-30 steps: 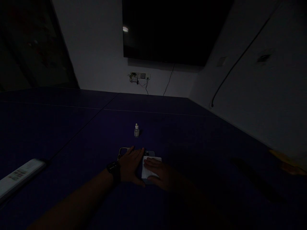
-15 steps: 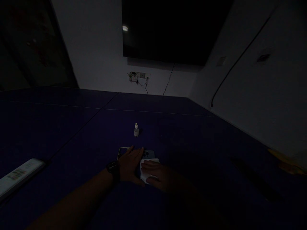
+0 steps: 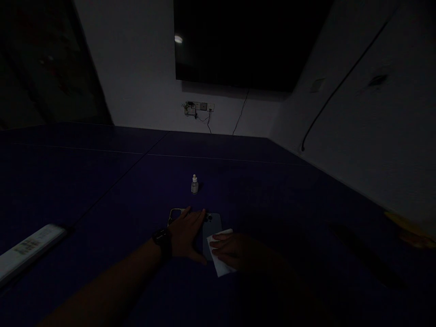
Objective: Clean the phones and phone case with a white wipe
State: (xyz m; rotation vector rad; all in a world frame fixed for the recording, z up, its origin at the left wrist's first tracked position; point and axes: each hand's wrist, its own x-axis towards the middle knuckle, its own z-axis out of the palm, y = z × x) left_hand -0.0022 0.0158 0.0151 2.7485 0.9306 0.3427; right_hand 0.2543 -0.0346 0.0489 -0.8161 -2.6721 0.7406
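White cloth (image 3: 220, 264), right hand (image 3: 231, 250) atop, left (image 3: 185, 234) splayed

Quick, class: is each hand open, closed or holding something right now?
Left hand: open, spread over the phone case.
Right hand: on the white cloth; whether closed on it cannot be told.

A large black rectangular screen (image 3: 238, 45) hangs on a pale wall (image 3: 136, 68) above white sockets (image 3: 211, 106); a long white box (image 3: 30, 250) lies at left.
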